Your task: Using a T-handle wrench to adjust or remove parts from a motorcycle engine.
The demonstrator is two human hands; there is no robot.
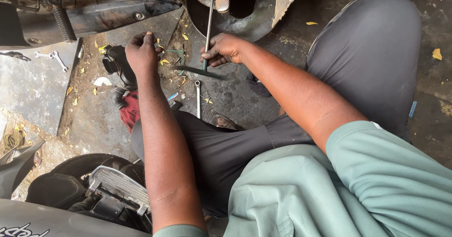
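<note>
The long T-handle wrench (207, 30) is gripped low on its shaft by the closed right hand (222, 48), likely for steady turning under the scooter, while something tiny is pinched in the left hand (140, 51).

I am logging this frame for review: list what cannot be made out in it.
- Head view: the long tool top end, cut off by the upper edge.
- What the left hand pinches, hidden by its fingers.
- The right hand covers the tool's grip.
- The small wrenches, too small to size.
</note>
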